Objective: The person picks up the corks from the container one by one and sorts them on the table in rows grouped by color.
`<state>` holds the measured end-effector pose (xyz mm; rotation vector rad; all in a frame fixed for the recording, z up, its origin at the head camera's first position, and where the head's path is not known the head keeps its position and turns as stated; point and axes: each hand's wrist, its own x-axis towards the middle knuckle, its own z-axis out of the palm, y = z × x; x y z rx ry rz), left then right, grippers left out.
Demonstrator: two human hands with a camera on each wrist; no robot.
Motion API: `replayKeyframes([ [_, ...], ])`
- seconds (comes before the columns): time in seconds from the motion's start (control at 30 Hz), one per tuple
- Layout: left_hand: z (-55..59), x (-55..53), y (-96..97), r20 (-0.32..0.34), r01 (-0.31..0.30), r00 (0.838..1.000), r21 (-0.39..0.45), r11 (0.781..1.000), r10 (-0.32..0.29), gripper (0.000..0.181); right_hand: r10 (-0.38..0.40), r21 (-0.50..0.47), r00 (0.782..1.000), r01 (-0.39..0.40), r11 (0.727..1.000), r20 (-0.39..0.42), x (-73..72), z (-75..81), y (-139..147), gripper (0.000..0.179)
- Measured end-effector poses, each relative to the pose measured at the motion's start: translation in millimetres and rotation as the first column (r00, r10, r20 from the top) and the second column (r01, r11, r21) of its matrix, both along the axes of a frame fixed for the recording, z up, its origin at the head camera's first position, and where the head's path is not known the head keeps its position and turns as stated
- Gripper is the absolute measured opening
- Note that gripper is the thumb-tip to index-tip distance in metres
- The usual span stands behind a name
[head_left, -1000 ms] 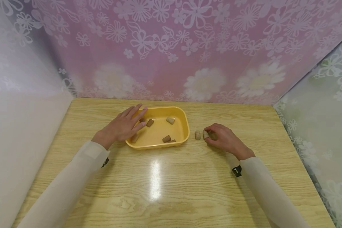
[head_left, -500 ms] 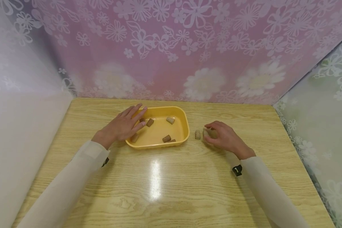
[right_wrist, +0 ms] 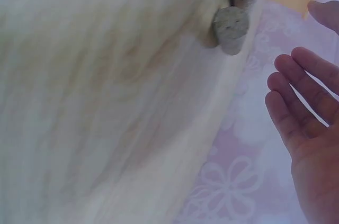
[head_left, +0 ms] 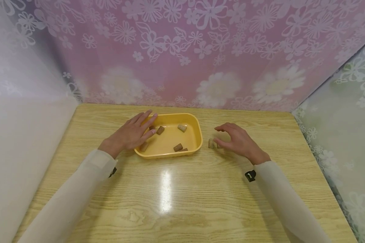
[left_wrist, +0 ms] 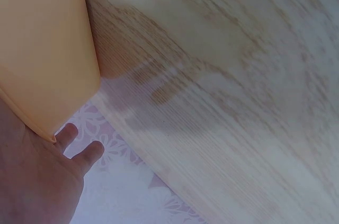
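My left hand [head_left: 131, 134] rests on the left end of a yellow tray [head_left: 197, 128], its fingers spread across the rim; the left wrist view shows the tray's outer wall [left_wrist: 42, 38] against that hand. To the right of the tray, two pale corks stand close together on the table: a left cork [head_left: 211, 143] and a right cork [head_left: 219, 146], partly hidden behind my thumb. Just above them hovers my right hand [head_left: 238, 140], thumb and fingers apart with nothing between. The right wrist view shows the nearer cork [right_wrist: 231, 25] standing apart from the fingers.
Inside the tray lie several corks: a pale cork [head_left: 182, 128] at the back, a brown cork [head_left: 160, 130] near my left fingers, another brown cork [head_left: 178, 147] at the front. The wood-grain table [head_left: 182, 195] meets a flowered pink curtain [head_left: 176, 67] behind.
My right hand has let go of the right cork, opened its fingers and lifted slightly up and to the left. The left hand and tray stay put.
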<state>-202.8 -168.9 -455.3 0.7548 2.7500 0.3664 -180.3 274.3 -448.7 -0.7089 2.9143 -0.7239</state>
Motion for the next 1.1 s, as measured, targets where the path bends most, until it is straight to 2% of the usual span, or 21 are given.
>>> replayKeyframes([
  [0.33, 0.0, 0.9, -1.1, 0.009, 0.002, 1.000, 0.008, 1.000, -0.002, 0.074, 0.058, -0.009, 0.998, -0.058, 0.998, -0.022, -10.4, 12.2, -27, 0.046],
  [0.67, -1.7, -0.4, -1.3, -0.011, 0.009, 1.000, 0.000, 1.000, -0.009, 0.074, 0.130, 0.062, 0.988, -0.125, 0.990, -0.082, -23.5, 17.7, -49, 0.039],
  [1.1, -0.2, 0.3, -1.0, -0.005, 0.009, 1.000, -0.002, 1.000, -0.009, 0.074, 0.211, 0.095, 0.972, -0.202, 0.975, -0.104, -37.1, 31.1, -74, 0.038],
])
